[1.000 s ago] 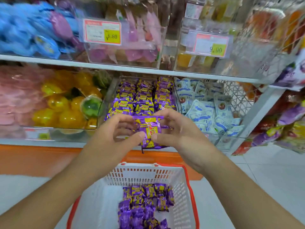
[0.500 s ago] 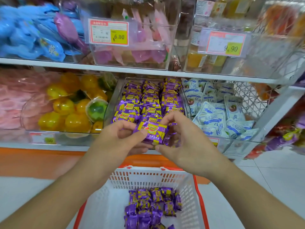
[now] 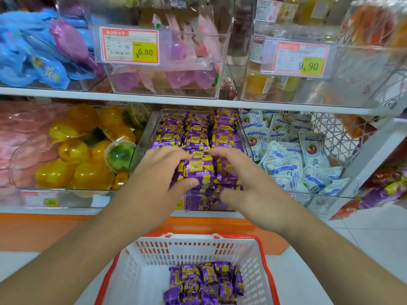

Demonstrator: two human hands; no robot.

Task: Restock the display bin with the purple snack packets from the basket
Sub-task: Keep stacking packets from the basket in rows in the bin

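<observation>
**Both hands on a packet at the front of the bin**

The left hand and right hand reach into the clear display bin on the lower shelf. Between them sits a purple snack packet, lying on the front packets; the left thumb and fingers curl round its edge. The right hand's grip is loosely curved beside it (whether it pinches anything, I cannot tell). More purple packets lie in the white basket below.
</observation>
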